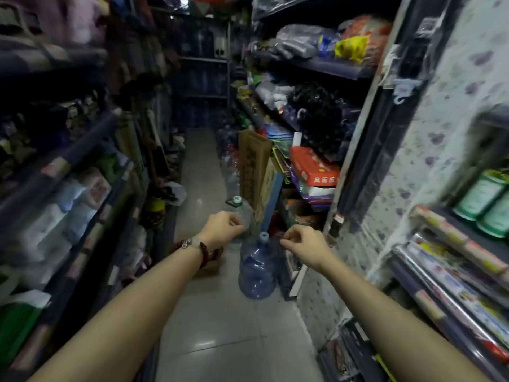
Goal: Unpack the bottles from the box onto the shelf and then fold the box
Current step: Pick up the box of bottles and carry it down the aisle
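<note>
Box [254,166]: flattened cardboard, stood upright against the right shelf [325,67]. Left hand [223,230] and right hand [298,242] were held forward, fingers curled, nothing visibly gripped. Toppling of the floor jug [257,271] was judged possible if knocked.

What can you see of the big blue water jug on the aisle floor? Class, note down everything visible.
The blue water jug is translucent blue plastic with a ribbed round body, sloping shoulders and a narrow neck capped in pale blue. It looks empty and stands upright on the grey tiled floor, close against the right-hand shelving. Neither hand visibly touches it.
</note>
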Tool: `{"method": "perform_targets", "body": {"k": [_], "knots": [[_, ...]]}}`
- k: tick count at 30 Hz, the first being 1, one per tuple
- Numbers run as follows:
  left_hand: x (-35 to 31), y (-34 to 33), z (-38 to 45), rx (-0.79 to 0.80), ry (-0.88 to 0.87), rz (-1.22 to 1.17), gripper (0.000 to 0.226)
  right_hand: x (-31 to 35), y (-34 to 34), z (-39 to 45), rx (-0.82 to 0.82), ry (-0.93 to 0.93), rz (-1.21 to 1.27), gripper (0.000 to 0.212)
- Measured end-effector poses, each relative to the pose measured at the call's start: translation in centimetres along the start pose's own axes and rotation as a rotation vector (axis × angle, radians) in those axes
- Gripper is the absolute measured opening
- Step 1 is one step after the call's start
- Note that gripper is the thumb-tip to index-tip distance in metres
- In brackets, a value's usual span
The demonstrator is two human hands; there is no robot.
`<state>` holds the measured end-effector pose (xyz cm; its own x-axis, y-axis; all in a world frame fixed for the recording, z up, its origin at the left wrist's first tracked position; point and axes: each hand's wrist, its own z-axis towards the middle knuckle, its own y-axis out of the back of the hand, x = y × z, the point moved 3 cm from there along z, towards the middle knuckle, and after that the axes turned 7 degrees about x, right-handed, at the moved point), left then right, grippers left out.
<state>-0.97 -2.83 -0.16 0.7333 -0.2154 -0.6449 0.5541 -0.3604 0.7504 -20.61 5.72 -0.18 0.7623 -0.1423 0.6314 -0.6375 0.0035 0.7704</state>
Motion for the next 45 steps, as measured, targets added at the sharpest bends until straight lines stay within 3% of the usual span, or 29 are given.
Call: {"method": "perform_targets", "body": {"k": [4,20,28,37,45], "knots": [[4.8,1.4,2.7,-0.04,0.137,-0.06,0.022,0.8,-3.1,6.0,0.108,0.026,-0.023,0.025],[16.6,8.3,20.1,-0.258,0.453,-0.162,0.025,3.6,-7.7,35.5,0.331,0.135,-0.017,0.014],[23.3,13.5,31.0,-0.255,0.436,-0.167,0.026,6.3,-13.9,47.2,0.372,0.092,0.008,0.023],[31.8,17.7,44.8,-0.12,0.379,-0.145,0.021,7.8,-21.6,59.5,0.358,-0.043,-0.003,0.025],[41.9,12.3,51.1,-0.088,0.439,-0.253,0.024,3.0,-30.6,66.6,0.358,-0.087,0.044,0.025]]}}
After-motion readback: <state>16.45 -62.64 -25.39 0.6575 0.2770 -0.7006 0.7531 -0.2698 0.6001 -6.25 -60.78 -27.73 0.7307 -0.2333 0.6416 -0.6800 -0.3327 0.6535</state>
